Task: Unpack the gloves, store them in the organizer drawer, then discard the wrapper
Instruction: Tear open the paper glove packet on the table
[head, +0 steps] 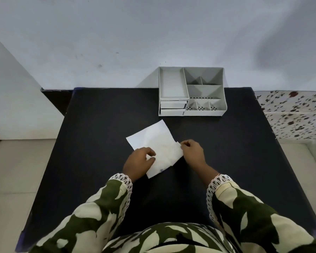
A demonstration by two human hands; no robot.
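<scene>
A white paper glove wrapper (158,143) lies partly unfolded on the black table (91,125), just in front of me. My left hand (139,162) presses on its near left part, fingers curled over the paper. My right hand (191,151) pinches a folded flap at the wrapper's right edge. The gloves themselves are not visible; a faint shape shows through the paper. A white desk organizer (192,91) stands at the table's far edge, with two small drawers (172,107) at its front left, both shut.
The organizer has a long tray on the left and several open compartments on the right. A white wall rises behind the table. A flowered cloth (295,114) lies to the right and a pale floor to the left.
</scene>
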